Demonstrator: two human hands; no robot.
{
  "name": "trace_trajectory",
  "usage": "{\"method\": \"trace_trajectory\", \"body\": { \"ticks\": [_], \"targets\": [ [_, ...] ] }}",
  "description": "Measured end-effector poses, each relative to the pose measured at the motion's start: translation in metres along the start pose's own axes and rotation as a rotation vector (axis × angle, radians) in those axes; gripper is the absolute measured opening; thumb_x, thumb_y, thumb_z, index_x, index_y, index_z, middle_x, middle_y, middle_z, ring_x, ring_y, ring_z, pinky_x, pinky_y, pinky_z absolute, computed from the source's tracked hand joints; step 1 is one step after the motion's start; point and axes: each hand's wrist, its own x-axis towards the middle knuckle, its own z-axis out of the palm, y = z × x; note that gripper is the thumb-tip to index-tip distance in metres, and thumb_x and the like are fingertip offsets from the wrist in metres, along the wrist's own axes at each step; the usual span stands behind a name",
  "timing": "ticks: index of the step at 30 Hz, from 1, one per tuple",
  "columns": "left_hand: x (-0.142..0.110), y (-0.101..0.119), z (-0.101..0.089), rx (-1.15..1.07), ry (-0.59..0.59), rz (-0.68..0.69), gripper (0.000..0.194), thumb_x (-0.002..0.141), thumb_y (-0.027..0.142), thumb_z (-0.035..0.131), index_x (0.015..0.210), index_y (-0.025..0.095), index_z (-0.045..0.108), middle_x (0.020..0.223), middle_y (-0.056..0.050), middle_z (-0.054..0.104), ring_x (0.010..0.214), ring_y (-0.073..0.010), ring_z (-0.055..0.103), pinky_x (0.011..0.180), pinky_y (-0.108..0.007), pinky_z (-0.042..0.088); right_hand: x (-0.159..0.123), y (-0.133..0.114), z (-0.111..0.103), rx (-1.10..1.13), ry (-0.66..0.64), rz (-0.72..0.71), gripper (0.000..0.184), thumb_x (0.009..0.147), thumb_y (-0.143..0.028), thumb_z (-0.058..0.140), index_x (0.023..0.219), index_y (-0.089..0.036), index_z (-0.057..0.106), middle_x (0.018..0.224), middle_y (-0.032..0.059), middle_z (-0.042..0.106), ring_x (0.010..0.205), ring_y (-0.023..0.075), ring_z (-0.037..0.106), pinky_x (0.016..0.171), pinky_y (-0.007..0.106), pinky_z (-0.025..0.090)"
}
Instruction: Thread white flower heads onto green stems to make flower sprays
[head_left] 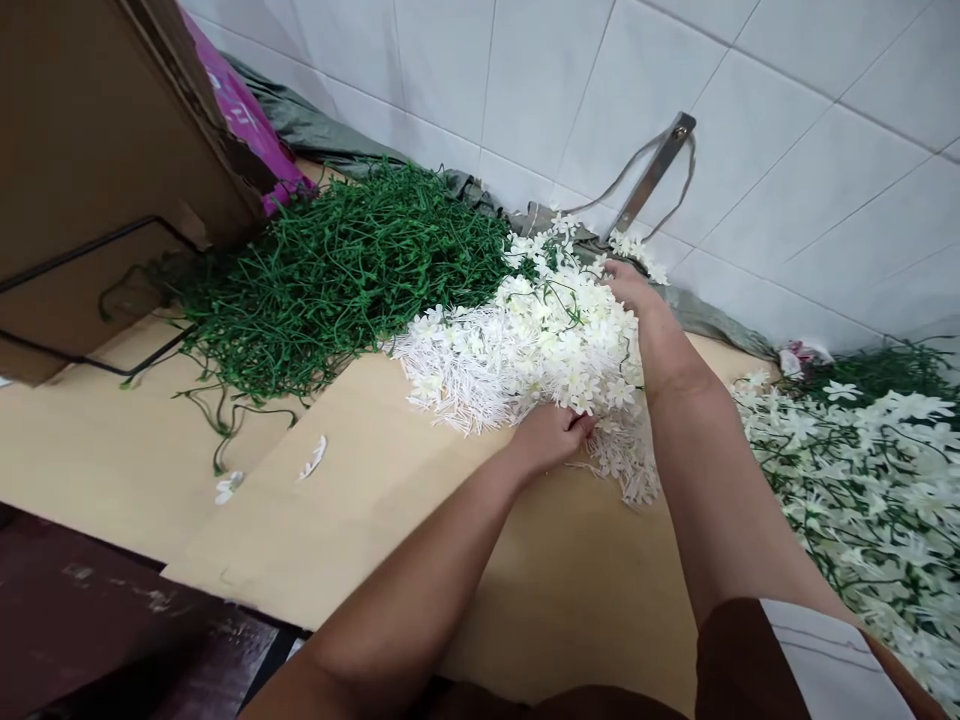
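A heap of white artificial flowers [570, 320] with pale stem-like pieces lies on the tan board. My left hand [553, 438] is at the heap's near edge, fingers curled in against the white flowers, their tips partly hidden. At the far right side of the heap, my right hand [628, 285] reaches behind the blossoms. Most of its fingers are out of sight there. Touching the heap on the left is a large tangled pile of green plastic stems [360, 260].
Flowers on green stems [862, 470] are massed at the right. A cardboard box [90, 150] with a black wire frame [82, 250] stands left. A metal bar [652, 170] leans against the tiled wall [540, 90]. Loose petals [313, 457] lie on the board [337, 510].
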Motion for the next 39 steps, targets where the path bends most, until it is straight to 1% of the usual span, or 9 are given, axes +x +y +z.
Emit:
{"method": "trace_trajectory", "body": {
  "ticks": [3, 9, 15, 21, 25, 29, 33, 36, 39],
  "targets": [
    [0.000, 0.001, 0.000, 0.002, 0.007, -0.027, 0.045, 0.095, 0.043, 0.042, 0.072, 0.018, 0.071, 0.053, -0.001, 0.051, 0.058, -0.0161, 0.051, 0.061, -0.027, 0.033, -0.012, -0.017, -0.014, 0.030, -0.006, -0.029, 0.036, 0.063, -0.037, 0.080, 0.088, -0.016, 0.062, 0.075, 0.0025, 0.059, 0.074, 0.0190, 0.055, 0.072, 0.038, 0.050],
    [0.001, 0.001, 0.003, -0.069, 0.021, -0.044, 0.046, 0.094, 0.045, 0.042, 0.067, 0.018, 0.068, 0.049, 0.002, 0.046, 0.052, -0.0137, 0.046, 0.058, -0.027, 0.033, -0.050, -0.068, -0.045, 0.085, -0.180, -0.306, 0.042, 0.062, -0.045, 0.080, 0.091, -0.018, 0.065, 0.090, 0.0028, 0.061, 0.089, 0.0190, 0.056, 0.081, 0.034, 0.047],
    [0.002, 0.000, 0.004, -0.111, 0.036, -0.066, 0.046, 0.091, 0.048, 0.042, 0.065, 0.019, 0.066, 0.051, 0.001, 0.050, 0.052, -0.0138, 0.045, 0.055, -0.027, 0.033, -0.087, -0.092, -0.064, 0.016, -0.271, -0.286, 0.055, 0.066, -0.048, 0.079, 0.109, -0.017, 0.065, 0.100, 0.0063, 0.062, 0.088, 0.0167, 0.056, 0.077, 0.034, 0.047],
    [-0.001, 0.001, 0.004, -0.146, 0.033, -0.048, 0.049, 0.088, 0.056, 0.038, 0.063, 0.020, 0.060, 0.053, -0.001, 0.052, 0.054, -0.0152, 0.047, 0.055, -0.028, 0.034, -0.138, -0.080, -0.076, -0.022, -0.004, -0.154, 0.027, 0.072, -0.040, 0.073, 0.085, -0.017, 0.065, 0.080, 0.0045, 0.063, 0.074, 0.0156, 0.055, 0.072, 0.034, 0.045],
    [-0.001, 0.000, 0.005, -0.149, 0.053, 0.010, 0.046, 0.088, 0.054, 0.038, 0.063, 0.020, 0.055, 0.054, 0.000, 0.051, 0.056, -0.0151, 0.047, 0.057, -0.028, 0.034, -0.177, -0.060, -0.052, -0.201, -0.068, -0.019, 0.023, 0.073, -0.037, 0.070, 0.069, -0.019, 0.056, 0.070, 0.0022, 0.059, 0.066, 0.0158, 0.052, 0.065, 0.031, 0.040],
    [-0.002, 0.001, 0.008, -0.132, 0.070, 0.140, 0.036, 0.088, 0.045, 0.040, 0.065, 0.020, 0.052, 0.058, 0.001, 0.051, 0.058, -0.0140, 0.047, 0.060, -0.027, 0.034, -0.197, -0.044, -0.021, -0.368, -0.086, -0.028, 0.035, 0.070, -0.031, 0.068, 0.057, -0.023, 0.036, 0.064, -0.0001, 0.049, 0.062, 0.0149, 0.043, 0.062, 0.030, 0.033],
    [-0.005, 0.005, 0.010, -0.073, 0.074, 0.260, 0.034, 0.088, 0.041, 0.041, 0.063, 0.020, 0.048, 0.059, 0.000, 0.051, 0.060, -0.0140, 0.047, 0.061, -0.028, 0.034, -0.203, -0.038, -0.020, -0.212, 0.009, -0.013, 0.022, 0.071, -0.021, 0.060, 0.060, -0.022, 0.040, 0.065, -0.0008, 0.049, 0.062, 0.0136, 0.042, 0.063, 0.029, 0.034],
    [-0.007, 0.007, 0.009, -0.049, 0.106, 0.308, 0.033, 0.087, 0.041, 0.041, 0.063, 0.020, 0.049, 0.062, -0.001, 0.052, 0.062, -0.0148, 0.049, 0.063, -0.028, 0.035, -0.208, -0.037, -0.030, -0.003, 0.105, -0.012, 0.008, 0.073, -0.023, 0.057, 0.070, -0.020, 0.051, 0.071, 0.0004, 0.056, 0.062, 0.0131, 0.044, 0.062, 0.028, 0.038],
    [-0.007, 0.007, 0.008, -0.050, 0.150, 0.316, 0.033, 0.087, 0.042, 0.040, 0.067, 0.019, 0.053, 0.064, -0.002, 0.055, 0.065, -0.0158, 0.051, 0.065, -0.029, 0.037, -0.213, -0.034, -0.033, 0.105, 0.177, -0.026, 0.007, 0.075, -0.025, 0.057, 0.075, -0.020, 0.053, 0.074, 0.0011, 0.057, 0.065, 0.0137, 0.048, 0.065, 0.028, 0.041]
  ]
}}
